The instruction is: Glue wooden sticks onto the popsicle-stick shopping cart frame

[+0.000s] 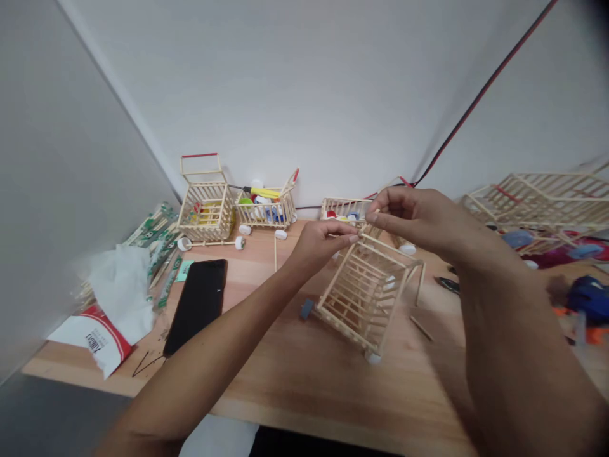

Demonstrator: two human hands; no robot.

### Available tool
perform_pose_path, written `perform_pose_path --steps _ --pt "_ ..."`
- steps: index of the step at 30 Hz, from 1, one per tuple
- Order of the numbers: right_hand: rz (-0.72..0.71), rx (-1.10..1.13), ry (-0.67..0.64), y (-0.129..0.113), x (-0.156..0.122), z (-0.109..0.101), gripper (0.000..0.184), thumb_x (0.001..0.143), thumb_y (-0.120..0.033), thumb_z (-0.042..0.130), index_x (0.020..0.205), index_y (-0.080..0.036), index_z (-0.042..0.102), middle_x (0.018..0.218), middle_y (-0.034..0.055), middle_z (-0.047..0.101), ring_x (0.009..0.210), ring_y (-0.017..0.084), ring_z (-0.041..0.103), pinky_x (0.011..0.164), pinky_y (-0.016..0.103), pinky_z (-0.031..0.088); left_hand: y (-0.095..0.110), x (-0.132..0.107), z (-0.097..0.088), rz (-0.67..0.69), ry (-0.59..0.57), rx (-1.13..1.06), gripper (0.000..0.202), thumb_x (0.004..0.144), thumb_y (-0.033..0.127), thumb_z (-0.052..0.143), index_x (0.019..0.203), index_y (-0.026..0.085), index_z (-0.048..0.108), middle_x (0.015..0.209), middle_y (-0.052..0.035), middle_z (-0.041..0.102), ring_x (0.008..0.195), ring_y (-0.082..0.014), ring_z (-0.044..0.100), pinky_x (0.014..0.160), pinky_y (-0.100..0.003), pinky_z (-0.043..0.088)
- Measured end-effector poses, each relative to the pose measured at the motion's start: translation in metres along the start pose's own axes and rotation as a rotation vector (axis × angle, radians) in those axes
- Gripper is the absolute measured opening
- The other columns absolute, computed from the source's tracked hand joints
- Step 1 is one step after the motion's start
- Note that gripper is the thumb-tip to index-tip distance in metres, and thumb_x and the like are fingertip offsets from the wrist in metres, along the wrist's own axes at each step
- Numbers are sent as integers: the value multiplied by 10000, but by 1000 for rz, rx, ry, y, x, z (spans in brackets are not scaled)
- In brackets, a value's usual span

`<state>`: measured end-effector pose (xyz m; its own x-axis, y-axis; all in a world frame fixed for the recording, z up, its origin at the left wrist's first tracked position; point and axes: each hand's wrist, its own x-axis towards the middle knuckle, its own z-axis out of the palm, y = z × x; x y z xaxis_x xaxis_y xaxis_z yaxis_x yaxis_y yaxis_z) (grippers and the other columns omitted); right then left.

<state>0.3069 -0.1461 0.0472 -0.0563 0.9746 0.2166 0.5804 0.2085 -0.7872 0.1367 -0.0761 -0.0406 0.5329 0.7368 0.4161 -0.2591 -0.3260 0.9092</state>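
A miniature shopping cart point(354, 292) built of thin wooden sticks stands tilted on the table, with a blue wheel point(307, 309) and a white wheel point(373, 357) at its near end. My left hand point(326, 244) pinches the cart's upper far corner between thumb and forefinger. Just to the right and slightly higher, my right hand point(412, 216) has thumb and fingertips closed on what looks like a thin wooden stick point(377, 212); its fingers hide most of it. Both hands' fingertips are close together at that corner. A loose short stick point(421, 329) lies right of the cart.
Finished-looking stick carts point(205, 209) line the wall, one carrying bottle caps and a yellow-handled screwdriver point(264, 192). To the left lie a black phone point(197, 304), wrapped sticks point(169, 279) and tissue point(122, 289). More stick frames point(537, 200) and a blue object point(590, 301) sit right.
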Motion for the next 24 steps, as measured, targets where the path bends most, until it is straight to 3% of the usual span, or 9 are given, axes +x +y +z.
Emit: perform_pose_path --steps 10,24 --pt "13 -6 13 2 0 -1 216 733 -382 734 761 -205 614 730 15 628 640 132 513 563 287 362 0 -1 0 -11 -1 9 204 718 335 786 777 142 756 794 -55 748 776 -157 665 773 -295 517" --pt "12 -17 -3 1 1 0 258 728 -441 749 745 -222 614 743 24 620 658 151 518 569 304 381 0 0 0 -28 3 6 120 728 255 762 782 147 769 806 -52 750 803 -163 661 790 -298 509"
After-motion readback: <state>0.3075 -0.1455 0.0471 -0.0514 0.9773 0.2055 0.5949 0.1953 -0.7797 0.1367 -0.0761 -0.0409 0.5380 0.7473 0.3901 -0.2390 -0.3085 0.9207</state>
